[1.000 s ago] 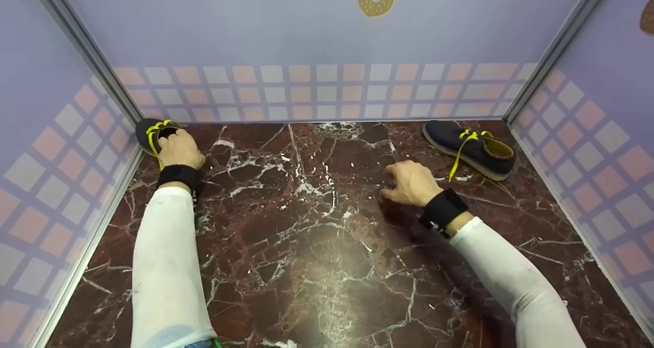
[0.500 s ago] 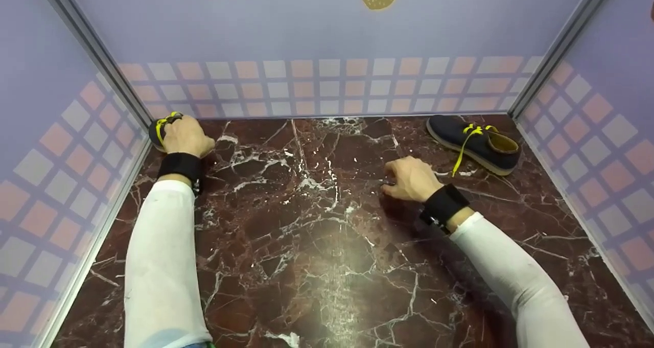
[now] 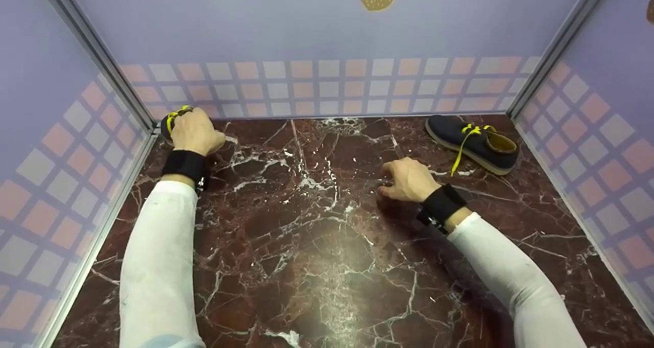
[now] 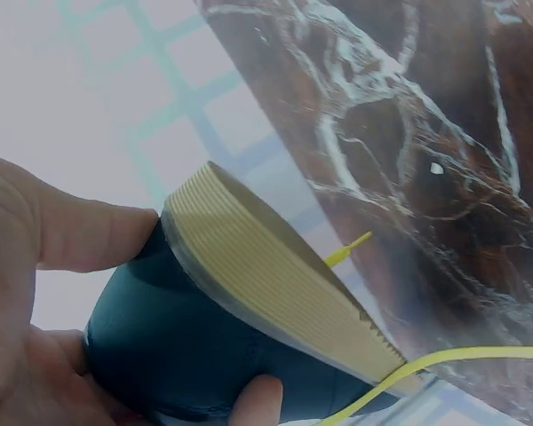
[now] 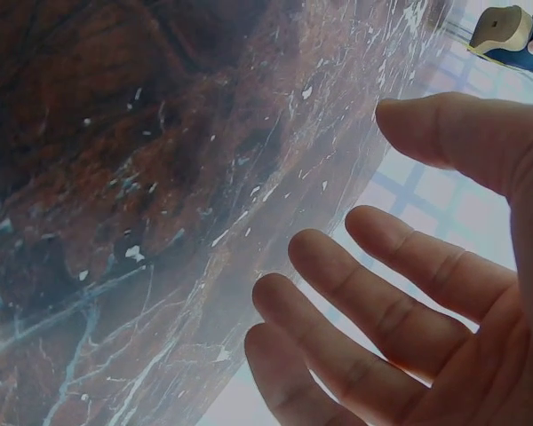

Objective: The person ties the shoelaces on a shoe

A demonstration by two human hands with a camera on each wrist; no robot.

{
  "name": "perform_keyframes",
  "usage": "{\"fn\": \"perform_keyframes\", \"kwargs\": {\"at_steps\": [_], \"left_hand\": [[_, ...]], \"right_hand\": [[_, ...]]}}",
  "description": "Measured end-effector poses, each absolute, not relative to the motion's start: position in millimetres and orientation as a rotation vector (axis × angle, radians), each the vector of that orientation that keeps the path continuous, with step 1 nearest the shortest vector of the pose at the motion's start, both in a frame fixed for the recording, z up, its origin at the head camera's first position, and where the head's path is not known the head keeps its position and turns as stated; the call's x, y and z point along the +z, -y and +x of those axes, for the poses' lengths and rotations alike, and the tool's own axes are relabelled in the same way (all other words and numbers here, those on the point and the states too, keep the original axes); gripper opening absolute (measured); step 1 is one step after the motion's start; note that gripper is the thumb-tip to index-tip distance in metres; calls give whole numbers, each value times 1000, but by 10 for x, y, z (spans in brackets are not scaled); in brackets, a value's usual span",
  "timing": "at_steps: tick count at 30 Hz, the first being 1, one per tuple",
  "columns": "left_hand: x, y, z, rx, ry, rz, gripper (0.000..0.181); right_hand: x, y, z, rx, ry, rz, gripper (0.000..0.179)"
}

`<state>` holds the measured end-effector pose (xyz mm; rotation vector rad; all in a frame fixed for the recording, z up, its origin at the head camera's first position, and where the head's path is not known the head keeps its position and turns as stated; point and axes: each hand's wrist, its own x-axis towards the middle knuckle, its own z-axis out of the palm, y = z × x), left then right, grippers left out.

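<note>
At the far left corner, my left hand (image 3: 196, 131) grips a dark navy lace-up shoe (image 4: 213, 355) by its heel, thumb on one side and fingers on the other. The shoe is tilted, so its cream ribbed sole (image 4: 266, 266) shows in the left wrist view, and a yellow lace (image 4: 462, 353) trails from it. In the head view the hand covers most of that shoe. My right hand (image 3: 409, 179) hovers low over the marble surface, fingers loosely bent and holding nothing. Its palm (image 5: 480, 382) shows bare in the right wrist view.
A matching navy shoe (image 3: 449, 136) with yellow laces stands at the back right, beyond my right hand, one lace end lying on the dark red marble surface (image 3: 306, 246). Purple panels with a checked border enclose the back (image 3: 327, 31), left and right sides.
My left hand has moved a little right and towards the back panel, and the shoe has come along and turned in its grip. My right hand has barely moved.
</note>
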<state>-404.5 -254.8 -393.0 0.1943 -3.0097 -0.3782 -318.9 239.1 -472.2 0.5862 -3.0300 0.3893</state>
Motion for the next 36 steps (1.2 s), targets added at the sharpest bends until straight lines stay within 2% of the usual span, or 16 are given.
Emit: {"fn": "perform_keyframes", "kwargs": {"at_steps": [15, 22, 36], "left_hand": [[-3780, 2164, -3818, -379, 2902, -22, 41], [-3789, 1972, -3723, -422, 2871, -104, 47], [-3846, 1598, -3465, -420, 2812, -239, 52]], "right_hand": [[-4649, -2290, -3171, 382, 2994, 632, 37], [-4631, -2251, -3159, 435, 2964, 673, 42], [-4651, -2225, -3129, 616, 2912, 761, 36]]}}
